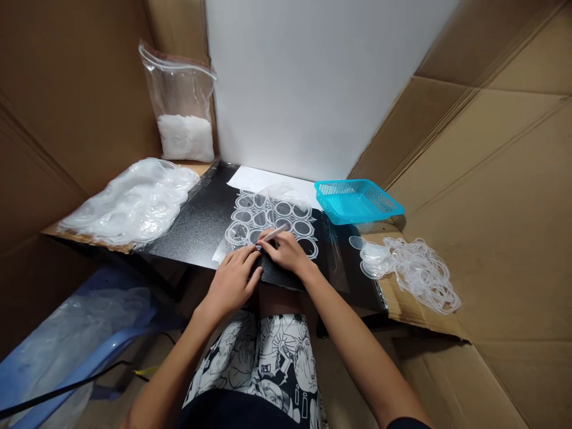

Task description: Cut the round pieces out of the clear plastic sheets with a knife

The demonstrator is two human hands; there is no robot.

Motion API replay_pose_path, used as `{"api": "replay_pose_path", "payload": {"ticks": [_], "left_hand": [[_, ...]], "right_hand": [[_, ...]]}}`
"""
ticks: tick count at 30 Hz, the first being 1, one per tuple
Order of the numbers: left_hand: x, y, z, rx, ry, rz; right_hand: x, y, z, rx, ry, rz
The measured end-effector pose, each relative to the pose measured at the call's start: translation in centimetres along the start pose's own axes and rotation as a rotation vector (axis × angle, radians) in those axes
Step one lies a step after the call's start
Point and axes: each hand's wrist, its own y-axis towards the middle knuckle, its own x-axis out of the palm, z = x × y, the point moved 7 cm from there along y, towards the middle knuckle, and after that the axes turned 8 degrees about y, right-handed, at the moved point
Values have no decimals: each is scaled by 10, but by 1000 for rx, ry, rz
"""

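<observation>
1. The right hand (286, 250) grasps a slim, pale pen-like tool (274, 232), its lower end down at the plastic sheet.
2. The left hand (232, 279) lies palm down just beside it, released, with fingers extended at the sheet's near edge.
3. That clear plastic sheet (282, 208), patterned with white-rimmed ovals, lies under and beyond the hands on a black tabletop (187, 229), partly over white paper (250, 177).
4. A turquoise openwork basket (344, 215) stands to the right, past the sheet; through its mouth its bare, turquoise floor shows.
5. Nearer on that side, loose clear ovals (375, 256) overlap in a heap, touching a tangle of thin translucent rings (424, 277).
6. On the left, glossy plastic sheets (129, 205) are piled on cardboard (114, 243).
7. Behind them, a transparent zip-top bag (179, 89) stands upright, white material (185, 137) packed in its lower part.
</observation>
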Motion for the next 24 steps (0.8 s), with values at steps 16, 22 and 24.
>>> {"api": "replay_pose_path", "payload": {"ticks": [16,22,24], "left_hand": [[3,-2,-11,14,-119,-50],[-21,-2,-27,-3,-392,68],[-28,1,-35,-36,-360,143]], "right_hand": [[-161,-12,-18,32,-624,662],[-205,-141,-3,454,-620,192],[-211,-153,-18,461,-582,211]]}}
